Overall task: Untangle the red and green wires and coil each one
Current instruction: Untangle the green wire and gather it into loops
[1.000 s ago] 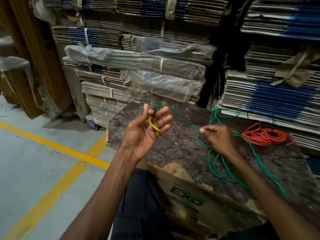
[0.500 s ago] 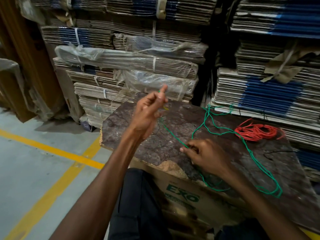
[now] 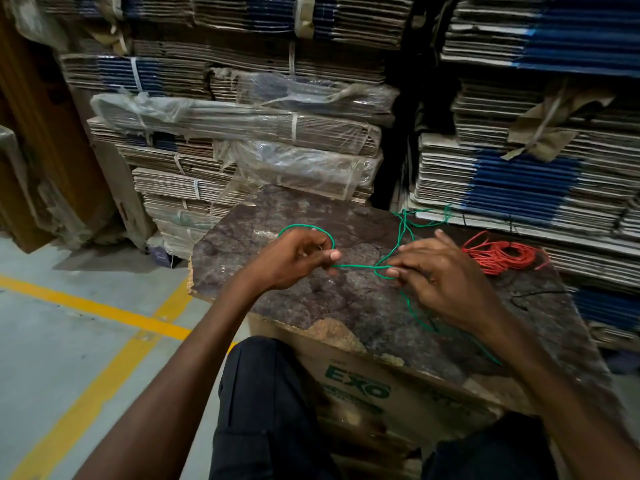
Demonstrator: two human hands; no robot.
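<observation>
Left hand (image 3: 294,258) pinching, right hand (image 3: 440,278) pinching, forearms converging

Dim indoor light, brightest on the concrete floor (image 3: 69,341) at left; cardboard stacks (image 3: 263,140) recede into shadow. Wide-angle bowing at edges; slight motion blur, esp. lower frame. No glare.

We note a green wire (image 3: 356,267), a red wire (image 3: 498,257), a mottled brown board (image 3: 311,299), yellow floor lines (image 3: 104,311), and blue-striped cardboard stacks (image 3: 519,188).
</observation>
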